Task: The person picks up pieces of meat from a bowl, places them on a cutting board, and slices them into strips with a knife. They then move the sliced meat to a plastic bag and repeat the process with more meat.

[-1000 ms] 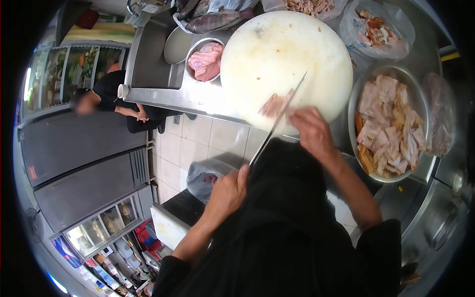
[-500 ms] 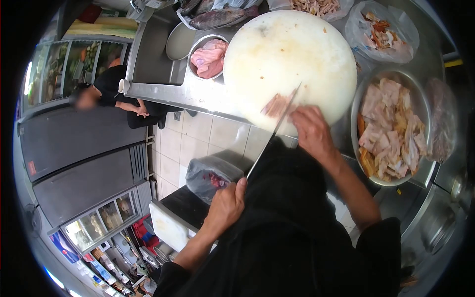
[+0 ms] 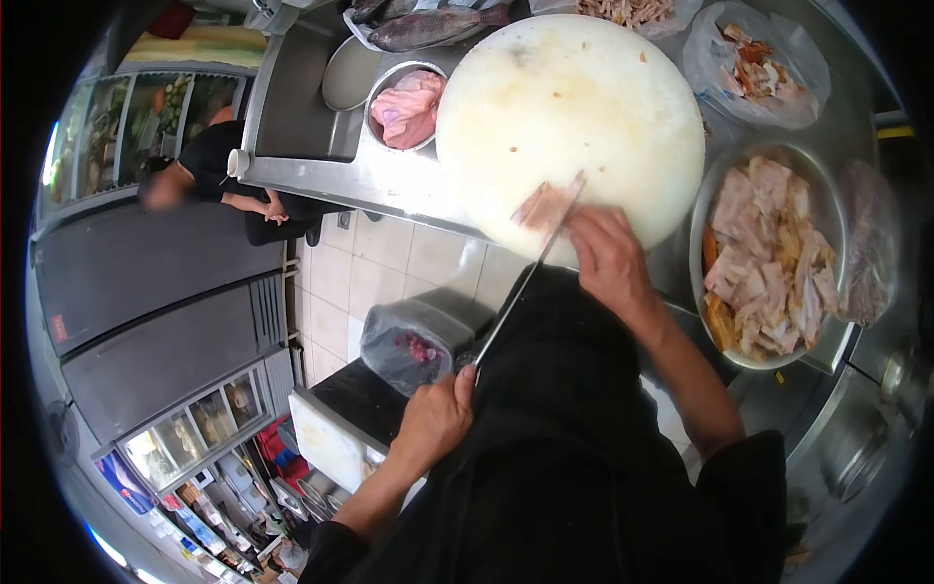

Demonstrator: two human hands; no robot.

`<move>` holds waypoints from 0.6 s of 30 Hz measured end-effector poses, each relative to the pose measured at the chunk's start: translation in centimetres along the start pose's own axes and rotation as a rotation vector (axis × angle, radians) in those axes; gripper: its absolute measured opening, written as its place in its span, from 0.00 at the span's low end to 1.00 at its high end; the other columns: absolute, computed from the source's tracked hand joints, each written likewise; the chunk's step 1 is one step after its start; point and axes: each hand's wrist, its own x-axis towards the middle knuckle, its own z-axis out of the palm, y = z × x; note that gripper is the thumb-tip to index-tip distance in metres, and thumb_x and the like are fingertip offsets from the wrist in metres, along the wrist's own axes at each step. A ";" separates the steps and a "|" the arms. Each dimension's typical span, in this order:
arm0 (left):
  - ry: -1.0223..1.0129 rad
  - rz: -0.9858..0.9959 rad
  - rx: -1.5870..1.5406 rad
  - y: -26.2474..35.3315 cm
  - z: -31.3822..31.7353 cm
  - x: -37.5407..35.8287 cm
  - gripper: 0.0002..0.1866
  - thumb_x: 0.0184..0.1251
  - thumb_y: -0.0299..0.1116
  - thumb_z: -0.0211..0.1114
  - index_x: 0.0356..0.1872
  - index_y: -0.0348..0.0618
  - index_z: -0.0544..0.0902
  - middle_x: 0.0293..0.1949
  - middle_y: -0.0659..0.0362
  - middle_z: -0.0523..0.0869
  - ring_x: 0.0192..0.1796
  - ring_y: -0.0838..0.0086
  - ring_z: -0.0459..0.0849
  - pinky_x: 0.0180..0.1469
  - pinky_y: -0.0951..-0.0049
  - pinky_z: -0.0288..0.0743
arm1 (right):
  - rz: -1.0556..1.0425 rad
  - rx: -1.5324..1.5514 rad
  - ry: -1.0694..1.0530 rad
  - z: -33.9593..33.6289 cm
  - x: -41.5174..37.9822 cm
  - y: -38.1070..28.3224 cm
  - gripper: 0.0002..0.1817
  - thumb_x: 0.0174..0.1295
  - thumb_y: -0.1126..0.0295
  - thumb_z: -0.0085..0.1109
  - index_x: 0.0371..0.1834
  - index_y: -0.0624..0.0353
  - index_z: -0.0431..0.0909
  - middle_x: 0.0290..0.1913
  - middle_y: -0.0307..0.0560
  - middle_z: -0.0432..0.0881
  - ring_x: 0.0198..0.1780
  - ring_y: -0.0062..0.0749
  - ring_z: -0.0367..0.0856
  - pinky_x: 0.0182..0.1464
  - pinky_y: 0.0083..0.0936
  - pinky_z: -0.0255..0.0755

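Observation:
My left hand (image 3: 438, 414) is closed round the handle of a long knife (image 3: 519, 294). The blade slants up and away from me, and its tip lies over a thin piece of meat (image 3: 543, 205) on a round white cutting board (image 3: 593, 107). On the right side of the blade, my right hand (image 3: 611, 261) has its fingers curled down at the meat's near end, close against the knife. Those fingertips are slightly blurred and cover part of the meat. A few small scraps dot the board.
Right of the board stands an oval metal tray (image 3: 772, 362) of sliced meat, with a plastic bag of scraps (image 3: 754, 73) behind it. On the left are a bowl of raw pink meat (image 3: 409, 107), fish (image 3: 433, 29) and a sink (image 3: 297, 107). Below is a lined bin (image 3: 404, 346). A person (image 3: 219, 170) sits farther left.
The knife has drawn back toward me, its tip now lower on the board. My left hand has shifted slightly down and left; my right hand stays at the meat.

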 end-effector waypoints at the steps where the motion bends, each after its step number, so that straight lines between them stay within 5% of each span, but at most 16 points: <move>1: -0.006 0.000 0.029 -0.6 0.5 0.2 0.28 0.85 0.48 0.51 0.31 0.32 0.83 0.28 0.31 0.84 0.36 0.30 0.83 0.43 0.35 0.76 | 0.000 0.015 -0.007 0.0 0.0 -0.2 0.11 0.58 0.83 0.64 0.44 0.65 0.84 0.49 0.53 0.84 0.53 0.51 0.81 0.58 0.40 0.78; 4: 0.114 0.224 -0.049 -0.3 2.8 4.6 0.26 0.84 0.46 0.53 0.29 0.34 0.81 0.26 0.32 0.83 0.34 0.30 0.82 0.38 0.35 0.75 | -0.035 0.042 -0.008 0.1 -0.2 0.5 0.11 0.58 0.84 0.64 0.44 0.66 0.84 0.48 0.54 0.84 0.53 0.52 0.81 0.57 0.40 0.78; 14: 0.046 0.113 0.022 -0.9 -0.4 0.4 0.27 0.85 0.46 0.52 0.30 0.32 0.81 0.26 0.32 0.83 0.33 0.30 0.82 0.37 0.37 0.76 | -0.007 0.031 -0.002 -0.4 -0.2 0.2 0.11 0.57 0.84 0.64 0.44 0.67 0.84 0.49 0.55 0.85 0.54 0.52 0.82 0.57 0.40 0.78; 18: 0.075 0.343 0.125 -1.6 2.0 3.8 0.28 0.85 0.47 0.51 0.30 0.31 0.82 0.27 0.32 0.84 0.34 0.31 0.83 0.38 0.36 0.76 | -0.022 0.049 -0.019 -0.3 -0.3 0.6 0.10 0.58 0.85 0.64 0.43 0.67 0.84 0.48 0.55 0.85 0.54 0.52 0.82 0.56 0.40 0.78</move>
